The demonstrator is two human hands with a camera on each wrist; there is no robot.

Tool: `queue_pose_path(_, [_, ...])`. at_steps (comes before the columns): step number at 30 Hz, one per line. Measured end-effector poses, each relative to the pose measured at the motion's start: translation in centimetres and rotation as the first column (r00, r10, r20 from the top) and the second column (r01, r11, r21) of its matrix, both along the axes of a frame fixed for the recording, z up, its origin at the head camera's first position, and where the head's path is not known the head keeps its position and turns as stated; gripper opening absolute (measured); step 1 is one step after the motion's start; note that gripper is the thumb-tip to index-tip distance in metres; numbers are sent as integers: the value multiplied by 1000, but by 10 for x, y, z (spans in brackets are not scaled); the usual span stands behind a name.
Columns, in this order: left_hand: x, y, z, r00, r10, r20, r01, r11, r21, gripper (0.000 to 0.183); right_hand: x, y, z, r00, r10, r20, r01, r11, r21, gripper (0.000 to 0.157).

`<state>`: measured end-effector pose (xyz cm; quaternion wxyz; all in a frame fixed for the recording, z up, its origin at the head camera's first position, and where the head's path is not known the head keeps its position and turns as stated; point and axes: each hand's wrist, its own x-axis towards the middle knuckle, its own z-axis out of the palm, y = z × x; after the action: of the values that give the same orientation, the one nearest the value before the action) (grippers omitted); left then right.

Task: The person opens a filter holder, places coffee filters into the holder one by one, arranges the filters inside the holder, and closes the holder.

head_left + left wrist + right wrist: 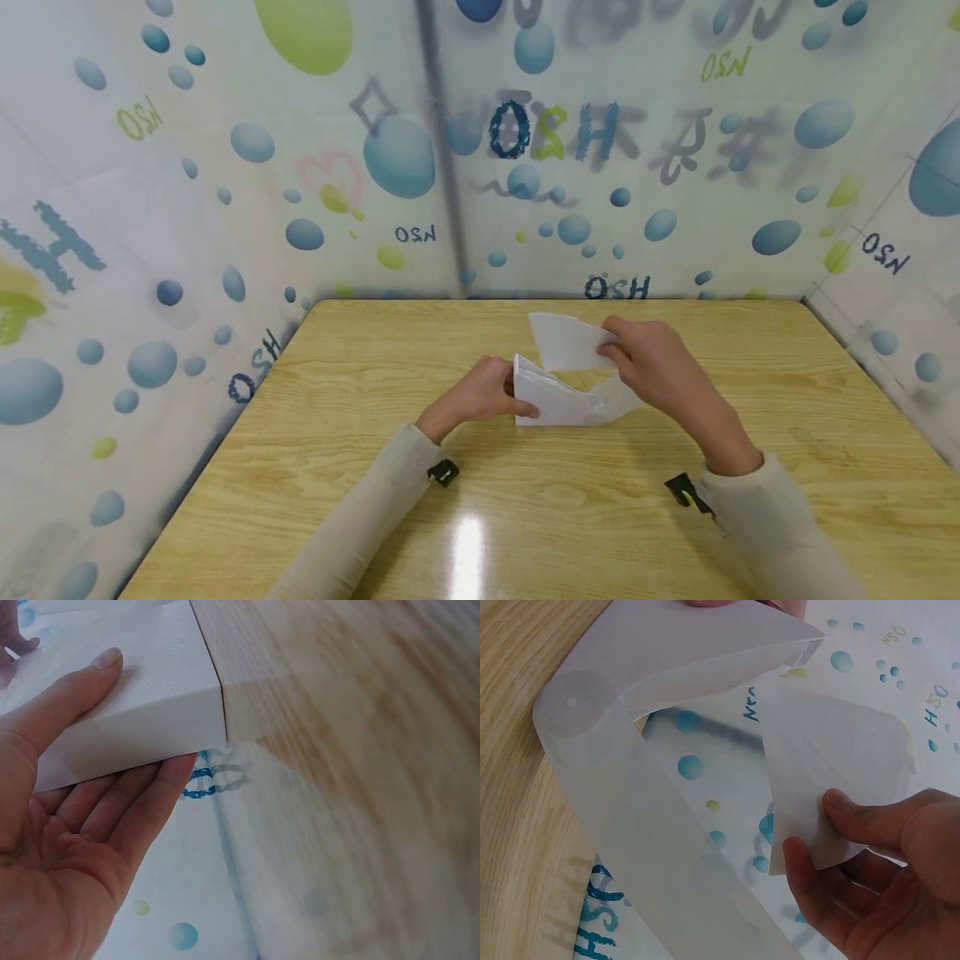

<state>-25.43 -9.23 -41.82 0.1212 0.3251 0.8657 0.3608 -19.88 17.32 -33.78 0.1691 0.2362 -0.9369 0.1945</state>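
Near the middle of the table, my left hand (483, 390) grips the left end of a white, finely textured box-like case (551, 402). Its thumb lies on one broad face (161, 656) and its fingers are behind. The case's upper side gapes open in the head view. A pale translucent strip (660, 832) angles out from the case's rounded corner, where a round disc (574, 703) shows. Above the case, my right hand (656, 362) pinches a white paper-like piece (570, 342) between thumb and fingers. That piece (840, 750) is apart from the case in the right wrist view.
The wood-grain table (337, 517) reaches to a printed curtain (547, 208) with blue and green spots behind it and at both sides. Small black wrist devices (443, 472) sit by both sleeves.
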Motion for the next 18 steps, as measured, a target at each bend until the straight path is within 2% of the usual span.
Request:
queue_pose_path(11, [0,0,1,1000,-2,-5,2,1000,2,30,2,-5,0,999,32,-22,-32,999,-2,8])
queue_pose_path(18, [1,0,1,1000,-4,1,4,1000,12,32,1,-8,-3,999,47,4,-47,999,8,12])
